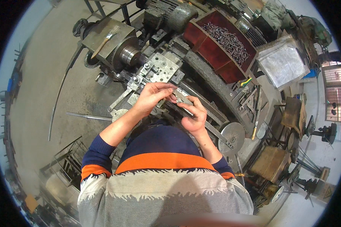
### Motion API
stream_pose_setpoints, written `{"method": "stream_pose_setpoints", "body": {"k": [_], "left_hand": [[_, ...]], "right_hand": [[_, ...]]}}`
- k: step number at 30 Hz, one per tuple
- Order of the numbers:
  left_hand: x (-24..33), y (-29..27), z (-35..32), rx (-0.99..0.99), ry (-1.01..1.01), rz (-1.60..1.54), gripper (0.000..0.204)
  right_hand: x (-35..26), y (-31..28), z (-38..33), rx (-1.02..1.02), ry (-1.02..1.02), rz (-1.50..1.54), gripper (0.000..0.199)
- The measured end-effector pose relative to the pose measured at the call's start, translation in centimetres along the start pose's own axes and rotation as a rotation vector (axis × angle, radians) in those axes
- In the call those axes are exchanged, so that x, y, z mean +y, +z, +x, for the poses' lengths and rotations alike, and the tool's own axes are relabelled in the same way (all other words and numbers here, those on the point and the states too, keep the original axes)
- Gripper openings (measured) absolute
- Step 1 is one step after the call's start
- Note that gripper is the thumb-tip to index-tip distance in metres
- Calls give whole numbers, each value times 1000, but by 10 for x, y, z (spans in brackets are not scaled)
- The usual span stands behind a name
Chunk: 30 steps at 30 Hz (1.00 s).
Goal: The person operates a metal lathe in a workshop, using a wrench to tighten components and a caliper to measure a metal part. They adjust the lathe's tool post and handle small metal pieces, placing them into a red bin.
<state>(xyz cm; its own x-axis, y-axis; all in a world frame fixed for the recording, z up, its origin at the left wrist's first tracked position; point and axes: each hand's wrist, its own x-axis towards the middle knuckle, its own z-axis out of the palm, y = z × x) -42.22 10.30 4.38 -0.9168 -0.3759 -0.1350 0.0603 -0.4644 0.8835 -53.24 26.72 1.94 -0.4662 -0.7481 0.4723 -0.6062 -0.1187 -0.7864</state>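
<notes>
My two hands meet over a metal lathe, just in front of my chest. My left hand (152, 98) is closed, with thumb and fingers pinched at the upper end of a flat grey metal strip (183, 99). My right hand (194, 116) curls its fingers around the same strip a little lower down. Part of the strip is hidden by the fingers, and I cannot tell whether it joins the long bar (219, 135) beyond my right hand. Beside my left hand lies the lathe's tool slide (163, 67) with its clamp bolts and a lever (120, 99).
The headstock (106, 38) carries a brush (104, 44) above the round spindle nose (129, 56). Behind the bed, a dark red bin (204, 43) contains many small metal pieces (227, 41). A round disc (232, 139) stands right of my hand; wrenches (250, 100) lie farther right.
</notes>
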Motion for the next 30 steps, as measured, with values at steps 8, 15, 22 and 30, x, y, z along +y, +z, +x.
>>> {"method": "stream_pose_setpoints", "body": {"k": [8,15,22,30], "left_hand": [[2,-8,4,-67,27,248,26],[3,-10,6,-69,3,278,27],[3,-8,7,-73,-7,284,33],[6,-6,9,-84,-15,219,38]], "right_hand": [[-2,-1,0,-17,36,34,48],[-1,0,1,-9,30,43,48],[0,-1,1,-18,53,37,49],[5,-2,2,-25,121,130,50]]}}
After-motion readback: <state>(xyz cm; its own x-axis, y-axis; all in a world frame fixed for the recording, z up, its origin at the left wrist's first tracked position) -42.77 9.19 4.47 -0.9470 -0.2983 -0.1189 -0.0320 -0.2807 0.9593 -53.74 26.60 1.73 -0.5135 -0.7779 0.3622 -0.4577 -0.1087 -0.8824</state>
